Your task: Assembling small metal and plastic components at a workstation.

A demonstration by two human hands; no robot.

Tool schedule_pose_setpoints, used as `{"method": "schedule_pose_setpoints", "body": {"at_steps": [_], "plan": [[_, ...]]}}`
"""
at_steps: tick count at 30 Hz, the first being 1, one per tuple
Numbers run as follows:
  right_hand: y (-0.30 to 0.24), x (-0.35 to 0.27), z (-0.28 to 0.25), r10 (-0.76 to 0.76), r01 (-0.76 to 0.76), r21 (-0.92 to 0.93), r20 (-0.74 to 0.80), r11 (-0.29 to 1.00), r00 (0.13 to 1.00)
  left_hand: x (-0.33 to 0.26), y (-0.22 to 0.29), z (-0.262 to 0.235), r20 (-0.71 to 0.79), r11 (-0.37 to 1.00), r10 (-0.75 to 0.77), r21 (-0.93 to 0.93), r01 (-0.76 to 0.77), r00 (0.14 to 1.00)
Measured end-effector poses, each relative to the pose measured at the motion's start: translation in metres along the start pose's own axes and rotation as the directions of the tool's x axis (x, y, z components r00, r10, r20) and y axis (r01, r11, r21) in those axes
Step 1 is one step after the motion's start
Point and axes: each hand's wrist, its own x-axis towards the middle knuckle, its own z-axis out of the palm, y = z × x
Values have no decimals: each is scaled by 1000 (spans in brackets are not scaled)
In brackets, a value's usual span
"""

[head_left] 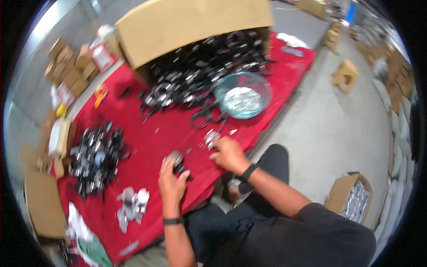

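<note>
On the red cloth (151, 142), my left hand (172, 182) is closed around a small part with a rounded silvery top and a black lower piece (177, 161). My right hand (230, 154) has its fingers curled together beside a little heap of small shiny metal pieces (211, 137). Blur hides whatever its fingertips pinch. Beyond that hand, a clear bluish bowl (265, 91) contains many small silvery pieces. A few black ring-shaped parts (205, 116) lie left of the bowl. Both wrists carry dark bands.
A large cardboard box (195, 26) spills black glossy parts (191, 78) onto the far cloth. Another black pile (97, 158) lies left, with flat whitish pieces (132, 205) nearer me. On the floor at right are a carton of silvery packets (342, 191) and a wooden stool (345, 75).
</note>
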Motion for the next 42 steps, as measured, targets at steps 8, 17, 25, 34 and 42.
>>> {"method": "schedule_pose_setpoints", "body": {"at_steps": [8,17,25,34,42], "plan": [[23,4,-5,87,-116,191,154,975,984,-2,5,-3,-23,999,-31,-31,30,999],[21,-3,-10,19,-40,154,133,987,991,-2,1,3,-37,1000,-26,3,26,999],[-22,-9,6,46,-42,240,-8,970,999,4,3,2,-38,999,-31,-12,31,999],[-51,8,30,-256,222,329,64,918,964,1,-1,-2,-27,1000,-8,-17,8,1000],[-68,22,33,-487,494,235,-92,837,869,3,-10,-7,30,999,34,-25,-34,999]]}}
